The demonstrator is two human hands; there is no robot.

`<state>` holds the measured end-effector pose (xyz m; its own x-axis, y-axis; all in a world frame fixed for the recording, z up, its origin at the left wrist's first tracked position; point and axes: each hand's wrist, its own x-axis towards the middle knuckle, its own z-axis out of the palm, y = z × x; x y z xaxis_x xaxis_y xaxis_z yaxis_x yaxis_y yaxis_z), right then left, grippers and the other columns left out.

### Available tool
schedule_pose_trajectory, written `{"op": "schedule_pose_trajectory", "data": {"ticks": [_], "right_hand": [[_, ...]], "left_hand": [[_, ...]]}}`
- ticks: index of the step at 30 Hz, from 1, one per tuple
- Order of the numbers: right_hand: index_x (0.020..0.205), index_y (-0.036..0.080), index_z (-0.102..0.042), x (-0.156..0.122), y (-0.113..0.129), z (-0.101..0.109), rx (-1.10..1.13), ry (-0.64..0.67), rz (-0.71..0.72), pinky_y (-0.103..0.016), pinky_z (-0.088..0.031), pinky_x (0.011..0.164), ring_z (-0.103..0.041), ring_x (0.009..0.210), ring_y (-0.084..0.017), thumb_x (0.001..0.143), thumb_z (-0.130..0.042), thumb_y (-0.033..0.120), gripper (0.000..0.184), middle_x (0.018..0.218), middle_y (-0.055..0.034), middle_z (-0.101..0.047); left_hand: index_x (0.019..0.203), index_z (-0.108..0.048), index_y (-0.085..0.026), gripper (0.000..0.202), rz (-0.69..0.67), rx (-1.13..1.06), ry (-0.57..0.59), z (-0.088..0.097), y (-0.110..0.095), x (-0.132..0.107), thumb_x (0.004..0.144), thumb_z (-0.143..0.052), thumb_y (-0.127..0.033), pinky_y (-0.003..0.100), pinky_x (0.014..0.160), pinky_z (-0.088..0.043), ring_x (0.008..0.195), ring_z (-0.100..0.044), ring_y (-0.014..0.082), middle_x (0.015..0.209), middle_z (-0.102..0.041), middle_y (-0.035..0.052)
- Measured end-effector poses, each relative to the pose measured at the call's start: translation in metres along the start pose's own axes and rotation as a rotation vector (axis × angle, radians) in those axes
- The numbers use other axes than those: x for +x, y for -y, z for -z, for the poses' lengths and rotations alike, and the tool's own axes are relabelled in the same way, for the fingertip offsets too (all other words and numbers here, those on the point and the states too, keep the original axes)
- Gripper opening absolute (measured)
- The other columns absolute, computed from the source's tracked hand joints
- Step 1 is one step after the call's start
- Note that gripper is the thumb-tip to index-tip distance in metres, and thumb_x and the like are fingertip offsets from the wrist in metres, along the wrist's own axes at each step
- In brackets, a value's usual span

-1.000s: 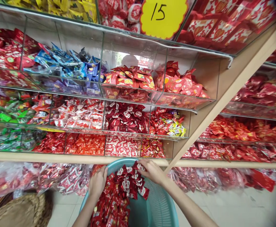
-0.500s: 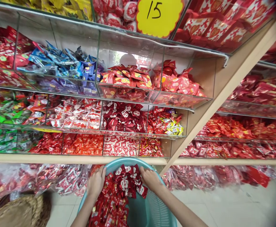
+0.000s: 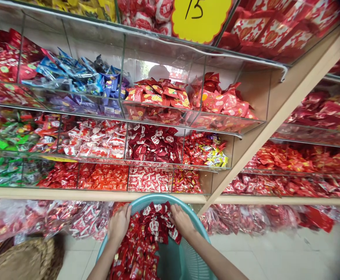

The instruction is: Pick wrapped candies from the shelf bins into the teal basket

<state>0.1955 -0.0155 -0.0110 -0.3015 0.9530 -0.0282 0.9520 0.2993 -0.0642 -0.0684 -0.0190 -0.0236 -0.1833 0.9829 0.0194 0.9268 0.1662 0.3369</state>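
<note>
A teal plastic basket [image 3: 197,241] stands low in front of me, below the shelves. Bright red wrapped candies [image 3: 137,252] fill its left side, and dark red candy packets with white print [image 3: 155,221] lie toward the back. My left hand [image 3: 119,223] is closed around the basket's left rim. Inside the right part of the rim, my right hand [image 3: 183,221] has curled fingers at the edge of the dark red packets. Its fingertips seem to pinch one packet, partly hidden by the hand. Bare teal bottom shows at the basket's lower right.
Clear-walled shelf bins hold dark red packets [image 3: 154,146], red-and-white candies [image 3: 149,179] and blue packets [image 3: 67,74]. A yellow price sign [image 3: 201,21] hangs above. Bagged candies [image 3: 234,219] line the floor under a wooden shelf edge [image 3: 94,194]. A woven basket [image 3: 21,256] sits lower left.
My right hand has shifted slightly left, from near the rim onto the dark red packets. My left hand stays on the rim. The view has tilted a little.
</note>
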Motion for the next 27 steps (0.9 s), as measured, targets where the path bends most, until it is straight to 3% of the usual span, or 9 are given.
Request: {"op": "schedule_pose_trajectory", "data": {"ticks": [3, 9, 16, 19, 23, 27], "right_hand": [[0.112, 0.019, -0.052, -0.007, -0.007, -0.002, 0.050, -0.019, 0.035, -0.032, -0.052, 0.084, -0.058, 0.106, -0.024, 0.085, -0.052, 0.016, 0.028, 0.114, -0.0094, -0.059], [0.134, 0.021, -0.042, -0.006, -0.009, 0.001, 0.032, -0.045, 0.103, -0.036, -0.050, 0.089, -0.054, 0.111, -0.027, 0.082, -0.062, 0.026, 0.056, 0.123, -0.0118, -0.053], [0.128, 0.017, -0.049, 0.000, -0.006, -0.012, -0.009, -0.029, 0.082, -0.043, -0.047, 0.091, -0.052, 0.111, -0.031, 0.080, -0.065, 0.035, 0.054, 0.123, -0.0142, -0.053], [0.127, 0.018, -0.050, -0.002, -0.005, -0.009, 0.010, -0.047, 0.079, -0.042, -0.048, 0.089, -0.054, 0.109, -0.031, 0.080, -0.065, 0.036, 0.053, 0.120, -0.0136, -0.055], [0.124, 0.018, -0.051, -0.002, 0.000, 0.021, 0.080, -0.188, 0.144, -0.041, -0.051, 0.084, -0.058, 0.102, -0.028, 0.084, -0.061, 0.038, 0.045, 0.110, -0.0120, -0.058], [0.121, 0.018, -0.051, 0.003, 0.012, 0.084, 0.153, -0.424, 0.299, -0.039, -0.051, 0.081, -0.058, 0.097, -0.024, 0.092, -0.050, 0.036, 0.035, 0.105, -0.0102, -0.059]], "left_hand": [[0.119, -0.057, -0.022, 0.056, -0.002, 0.002, -0.002, 0.000, 0.000, 0.000, 0.092, -0.014, -0.046, 0.033, 0.075, -0.051, 0.091, -0.069, 0.0224, 0.113, -0.070, 0.0101], [0.118, -0.057, -0.022, 0.057, 0.001, -0.021, 0.001, 0.001, -0.001, 0.000, 0.092, -0.013, -0.046, 0.037, 0.078, -0.051, 0.094, -0.068, 0.0255, 0.113, -0.069, 0.0107], [0.118, -0.057, -0.023, 0.057, 0.005, -0.030, 0.006, 0.000, -0.001, 0.001, 0.092, -0.013, -0.047, 0.036, 0.079, -0.052, 0.094, -0.068, 0.0240, 0.113, -0.069, 0.0094], [0.118, -0.056, -0.022, 0.057, 0.002, -0.033, 0.008, 0.000, 0.000, 0.001, 0.092, -0.012, -0.047, 0.037, 0.078, -0.052, 0.095, -0.068, 0.0246, 0.113, -0.069, 0.0097], [0.118, -0.056, -0.022, 0.057, -0.002, -0.035, 0.016, -0.001, 0.001, 0.000, 0.092, -0.011, -0.047, 0.038, 0.078, -0.052, 0.094, -0.068, 0.0250, 0.113, -0.069, 0.0098], [0.116, -0.056, -0.022, 0.056, -0.010, -0.032, 0.004, -0.002, 0.002, 0.001, 0.092, -0.012, -0.046, 0.037, 0.077, -0.052, 0.094, -0.068, 0.0243, 0.112, -0.070, 0.0096]]}}
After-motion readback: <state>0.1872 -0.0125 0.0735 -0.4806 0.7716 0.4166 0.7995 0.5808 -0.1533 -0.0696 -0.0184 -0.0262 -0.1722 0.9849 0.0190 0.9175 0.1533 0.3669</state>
